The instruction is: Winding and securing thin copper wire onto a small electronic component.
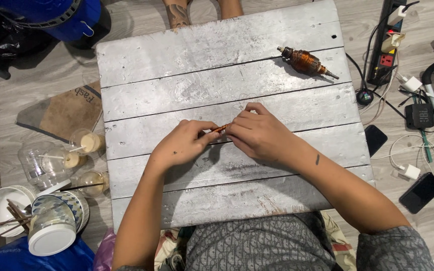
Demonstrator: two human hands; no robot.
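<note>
Both hands meet mid-table: my left hand (184,143) and right hand (257,134) pinch opposite ends of a thin copper-coloured rod (220,128) just above the grey plank table (217,65); a motor armature (305,61) lies well apart.

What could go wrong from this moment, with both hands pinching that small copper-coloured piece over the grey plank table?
1. The small copper-coloured piece is held only at the fingertips of the left hand and right hand; it might slip and fall into a gap between the planks of the table.
2. The motor armature lies loose near the far edge and may roll off if the table is jolted.
3. Cables and a power strip crowd the floor to the right, a snag hazard.
</note>
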